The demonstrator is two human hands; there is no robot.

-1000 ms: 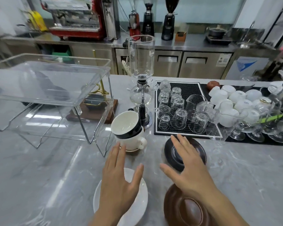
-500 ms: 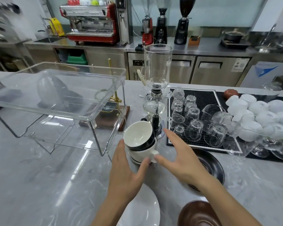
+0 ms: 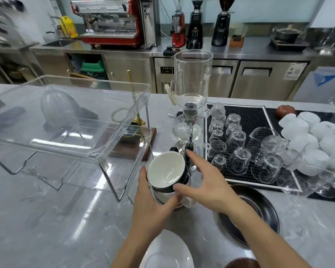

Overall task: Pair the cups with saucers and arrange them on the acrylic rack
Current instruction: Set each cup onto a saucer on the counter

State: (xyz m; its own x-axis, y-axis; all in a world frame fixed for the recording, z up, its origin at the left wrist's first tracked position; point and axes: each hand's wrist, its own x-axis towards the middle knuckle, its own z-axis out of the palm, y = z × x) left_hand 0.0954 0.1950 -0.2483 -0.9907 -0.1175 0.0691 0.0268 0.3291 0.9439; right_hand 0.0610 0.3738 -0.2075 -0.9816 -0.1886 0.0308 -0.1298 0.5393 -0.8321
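Black cup (image 3: 167, 172) atop white cup (image 3: 163, 194), mid counter (image 3: 66, 219): left hand (image 3: 153, 207) grasps the lower, right hand (image 3: 211, 182) seemingly pinches the upper.

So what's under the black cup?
A white cup, which the black cup sits in, tilted. The left hand and right hand cover whatever lies beneath the white cup.
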